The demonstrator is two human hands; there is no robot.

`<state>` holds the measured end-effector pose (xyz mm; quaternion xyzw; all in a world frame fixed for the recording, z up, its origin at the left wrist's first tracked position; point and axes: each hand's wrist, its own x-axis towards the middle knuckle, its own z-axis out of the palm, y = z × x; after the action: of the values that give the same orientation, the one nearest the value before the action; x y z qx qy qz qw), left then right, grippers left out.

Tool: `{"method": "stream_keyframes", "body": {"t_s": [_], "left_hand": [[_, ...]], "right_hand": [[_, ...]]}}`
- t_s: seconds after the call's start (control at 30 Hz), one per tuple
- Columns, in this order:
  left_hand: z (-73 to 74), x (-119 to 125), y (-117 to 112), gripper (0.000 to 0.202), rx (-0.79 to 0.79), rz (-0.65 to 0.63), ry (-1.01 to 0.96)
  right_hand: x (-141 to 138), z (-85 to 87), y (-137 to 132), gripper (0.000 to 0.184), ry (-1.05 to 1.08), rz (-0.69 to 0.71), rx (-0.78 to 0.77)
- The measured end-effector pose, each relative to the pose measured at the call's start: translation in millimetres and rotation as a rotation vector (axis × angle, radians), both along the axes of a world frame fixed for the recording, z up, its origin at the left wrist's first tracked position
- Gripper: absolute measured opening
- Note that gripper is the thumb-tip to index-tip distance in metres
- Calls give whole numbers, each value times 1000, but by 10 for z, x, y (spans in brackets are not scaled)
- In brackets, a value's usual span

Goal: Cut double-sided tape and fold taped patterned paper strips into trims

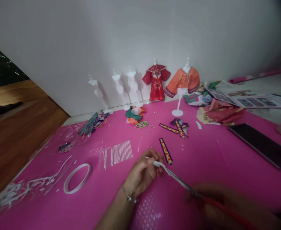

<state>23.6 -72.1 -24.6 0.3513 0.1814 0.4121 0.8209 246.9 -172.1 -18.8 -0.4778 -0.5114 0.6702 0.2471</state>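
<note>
My left hand (pixel 144 171), with a bracelet at the wrist, pinches a short white strip (pixel 157 164), perhaps double-sided tape. From the right, my right hand (pixel 218 198), dark and blurred, holds red-handled scissors (pixel 182 182). Their blade tips meet the free end of the strip; whether the blades are parted I cannot make out. Just beyond my left fingers lies a dark-edged trim piece (pixel 165 150) with a yellow and red pattern. Similar trim pieces (pixel 180 128) lie crossed farther back. A sheet of small white beads (pixel 122 152) is left of my left hand.
White tape roll (pixel 66 188) and scraps (pixel 13 195) lie left on the pink mat (pixel 102 204). Along the wall stand bare mini mannequins (pixel 118 83), a red robe (pixel 156 82) and an orange top (pixel 182 81). A phone (pixel 262 145) and folded fabric (pixel 223 111) are right.
</note>
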Motion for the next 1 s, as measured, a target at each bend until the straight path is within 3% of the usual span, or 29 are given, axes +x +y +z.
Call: {"method": "stream_keyframes", "body": {"t_s": [0.3,0.63,0.83,1.0], "left_hand": [[4,-2,-17,29,42,52,92],[26,-3,-12,21,62,51,158],[-1,-15,-7,21,69,23,190],[-14,-20,0,20,87,12,213]], "right_hand": [[77,-31,60,67,14,64,-144],[48,32,49,69,15,91,-19],[89,23,54,69,3,129,-37],[124,-7,-36,66,-38,84,6]]}}
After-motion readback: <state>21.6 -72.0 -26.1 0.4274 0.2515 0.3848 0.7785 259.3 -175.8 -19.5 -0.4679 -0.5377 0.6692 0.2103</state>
